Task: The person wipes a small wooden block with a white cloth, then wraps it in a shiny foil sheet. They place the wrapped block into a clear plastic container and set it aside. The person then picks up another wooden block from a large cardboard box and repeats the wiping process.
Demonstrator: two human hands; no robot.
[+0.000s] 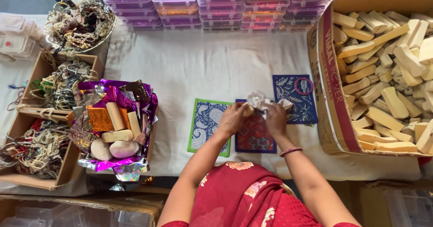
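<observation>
My left hand and my right hand meet above a dark blue and red patterned card. Together they hold a small pale bundle, crumpled like clear wrap around a pale block; what is inside is partly hidden by my fingers. A green-edged blue patterned card lies to the left of my hands. A blue leaf-patterned card lies to the right, with a pink bangle resting on it.
A large cardboard box of pale wooden blocks stands at the right. At the left, a tray lined with purple foil holds blocks and round pieces. Wooden trays of bangles sit further left. Stacked clear plastic boxes line the back.
</observation>
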